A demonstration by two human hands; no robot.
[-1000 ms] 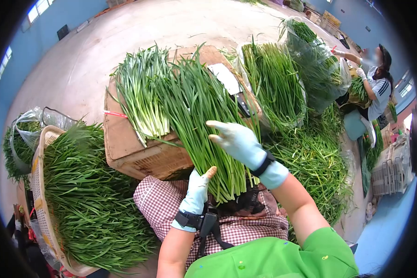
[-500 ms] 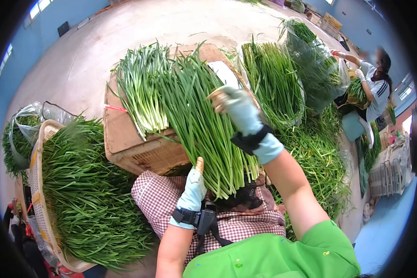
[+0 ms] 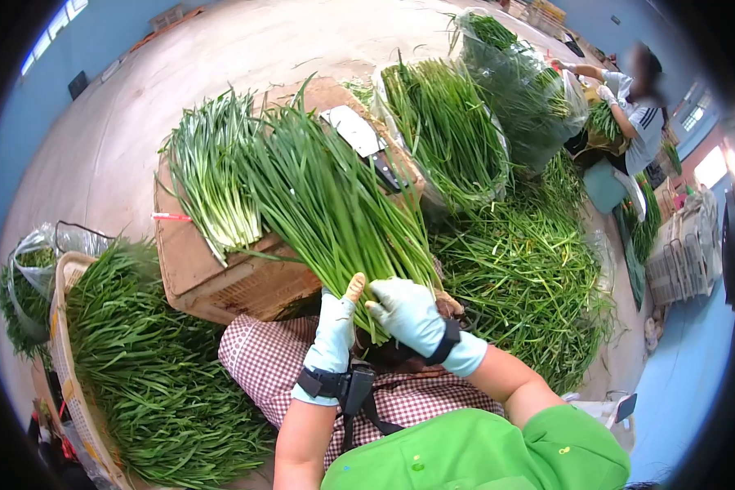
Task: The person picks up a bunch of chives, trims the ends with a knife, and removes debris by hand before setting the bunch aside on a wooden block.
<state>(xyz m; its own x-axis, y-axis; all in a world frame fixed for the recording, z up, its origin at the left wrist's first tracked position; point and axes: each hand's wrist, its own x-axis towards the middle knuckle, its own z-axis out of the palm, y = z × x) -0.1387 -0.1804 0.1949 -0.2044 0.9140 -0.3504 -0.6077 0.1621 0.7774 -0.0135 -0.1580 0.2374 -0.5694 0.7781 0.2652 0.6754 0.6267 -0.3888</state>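
A large bundle of garlic chives (image 3: pixel 327 204) slopes across my lap, its leafy ends on a brown cardboard-topped crate (image 3: pixel 180 265) and its pale stem ends toward me. My gloved left hand (image 3: pixel 335 327) holds the bundle from the left near the stems, thumb on top. From the right, my gloved right hand (image 3: pixel 412 314) is closed over the same stems, close to the left thumb; its fingertips are partly hidden. A second chive bundle (image 3: pixel 220 180) lies on the crate to the left. A cleaver (image 3: pixel 382 167) with a black handle rests at the crate's right side.
At left stands a cream plastic basket (image 3: pixel 60 335) full of chives. Beyond the crate's right side is an upright bagged bundle (image 3: pixel 449 131), with loose leaves (image 3: pixel 523 278) heaped below. A co-worker (image 3: pixel 645 126) handles chives at far right, near stacked crates (image 3: pixel 682 253).
My right hand has come down from above the leaves onto the stems, uncovering the cleaver. My left hand keeps its hold. The view has shifted slightly to the right.
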